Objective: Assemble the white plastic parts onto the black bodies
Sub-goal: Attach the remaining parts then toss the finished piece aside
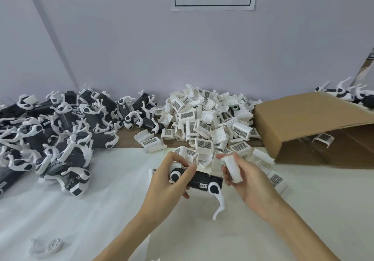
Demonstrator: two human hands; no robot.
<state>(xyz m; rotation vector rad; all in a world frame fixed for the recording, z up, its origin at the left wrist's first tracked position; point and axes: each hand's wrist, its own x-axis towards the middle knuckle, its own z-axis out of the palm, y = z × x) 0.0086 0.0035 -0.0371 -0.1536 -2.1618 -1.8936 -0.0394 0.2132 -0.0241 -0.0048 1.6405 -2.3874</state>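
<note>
Left hand (172, 176) grips the black body (199, 180) above the bench's near middle; right hand (240, 176) pinches a white part (231, 168) just beside it. Misaligned, it may jam. Behind, an elbow could scatter the white pile (208, 125).

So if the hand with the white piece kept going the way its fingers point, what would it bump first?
Probably the black body held by the left hand. The right hand with its white part points left toward it, though depth is hard to judge from one view.
</note>
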